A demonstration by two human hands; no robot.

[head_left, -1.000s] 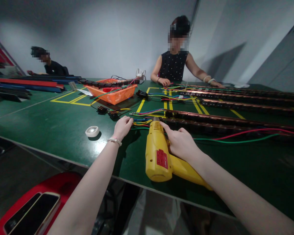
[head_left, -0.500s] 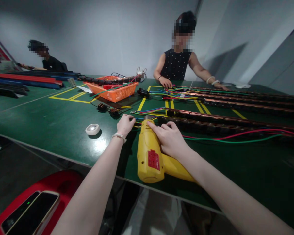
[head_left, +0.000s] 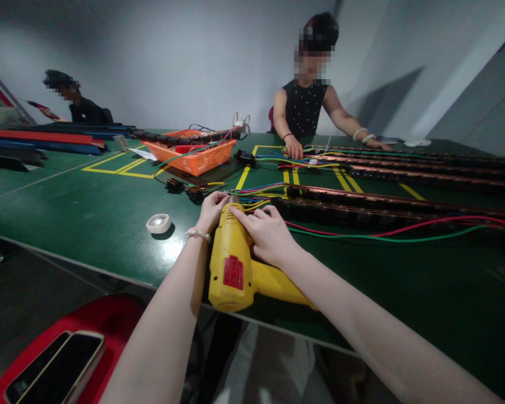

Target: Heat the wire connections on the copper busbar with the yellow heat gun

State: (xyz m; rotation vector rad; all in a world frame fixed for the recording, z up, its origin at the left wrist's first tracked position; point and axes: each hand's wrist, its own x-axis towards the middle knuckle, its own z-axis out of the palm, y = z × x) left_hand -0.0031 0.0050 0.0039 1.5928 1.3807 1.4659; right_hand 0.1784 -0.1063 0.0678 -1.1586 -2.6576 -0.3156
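A yellow heat gun (head_left: 231,241) with a red label lies across the front of the green table, its metal nozzle pointing away from me. My right hand (head_left: 271,234) is closed round it where body and handle meet, the index finger stretched along the top near the nozzle. Just left of the nozzle, my left hand (head_left: 212,210) pinches the ends of thin coloured wires (head_left: 258,203); the nozzle partly hides the fingertips. These wires run right to a long dark strip (head_left: 340,213) with copper-coloured edges.
An orange basket (head_left: 202,161) holds a dark wrapped bar. Black connectors (head_left: 197,192) lie before it, and a white tape roll (head_left: 159,224) sits left. Across the table (head_left: 88,207), a co-worker (head_left: 305,106) handles wires; another person (head_left: 86,109) sits far left. Phones (head_left: 61,367) rest on a red stool.
The heat gun and my right hand have shifted left, bringing the nozzle beside my left fingers. My left hand has moved slightly up and left. The co-worker's hand on the wires has shifted slightly.
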